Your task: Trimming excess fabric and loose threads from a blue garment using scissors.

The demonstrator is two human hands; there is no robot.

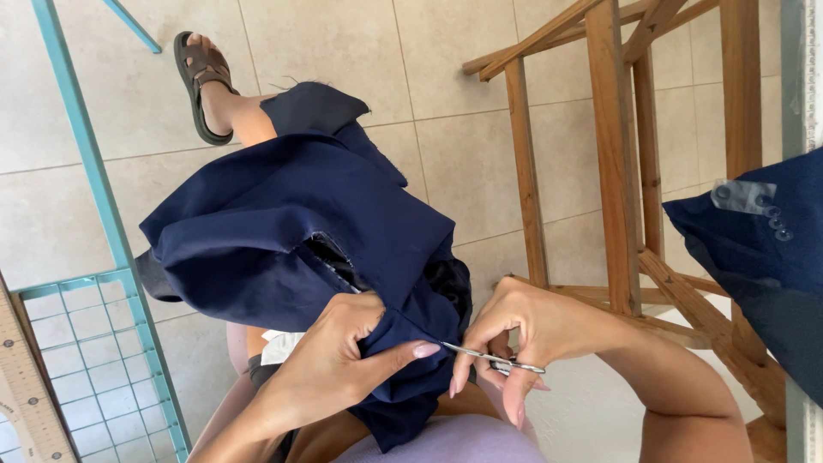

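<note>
One navy garment lies bunched over the person's lap, above a beige tiled floor. Left hand pinches a fold of the navy cloth, thumb and fingers closed on it, index finger extended along the fold. Right hand holds one pair of small metal scissors, fingers curled through the handles; the blade tips touch the cloth just beside the left index fingertip. One clear plastic packet of dark buttons sits on a second navy garment at the right edge. One wooden frame stands upper right. One teal grid cutting mat and one wooden ruler occupy the lower left corner. One brown sandal is on the foot at upper left.
</note>
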